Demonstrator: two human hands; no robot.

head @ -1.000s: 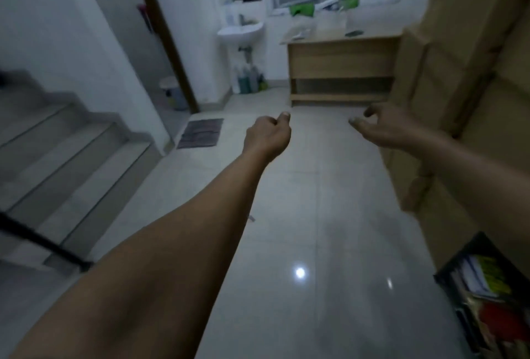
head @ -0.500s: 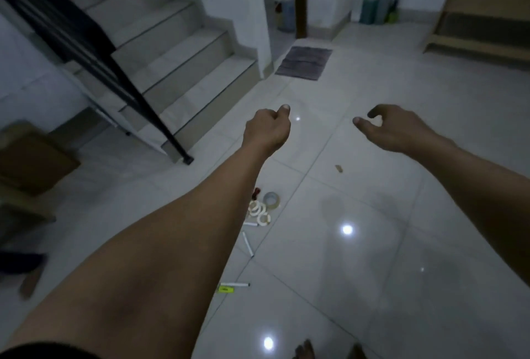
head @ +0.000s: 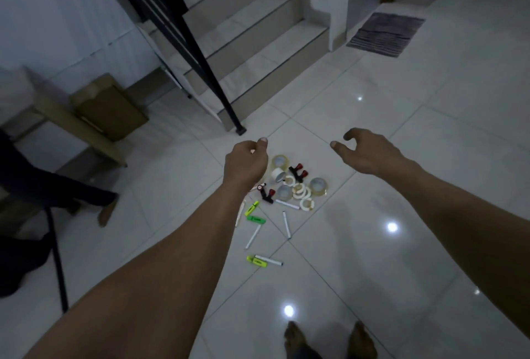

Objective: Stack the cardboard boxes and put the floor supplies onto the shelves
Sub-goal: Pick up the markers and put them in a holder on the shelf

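Observation:
A scatter of supplies lies on the white tiled floor: several tape rolls (head: pixel 318 186), red-and-black stamps (head: pixel 298 173), white markers (head: pixel 286 224) and green highlighters (head: pixel 256 260). My left hand (head: pixel 246 162) hovers above the pile's left edge, fingers loosely curled, holding nothing. My right hand (head: pixel 365 150) hangs to the right of the pile, fingers relaxed and spread, empty. A cardboard box (head: pixel 110 106) rests on a low wooden shelf (head: pixel 66 120) at the left.
A staircase (head: pixel 258 29) with a black railing (head: pixel 177 31) rises behind the pile. Another person's leg and foot (head: pixel 106 209) and a black chair leg (head: pixel 57 258) are at the left. A grey mat (head: pixel 385 34) lies at a doorway at the back right. My bare feet (head: pixel 329 338) stand below.
The view has swung left and downward, from the desk and stacked boxes to the floor by the stairs. The supplies now lie right under my hands. Both hands keep their pose.

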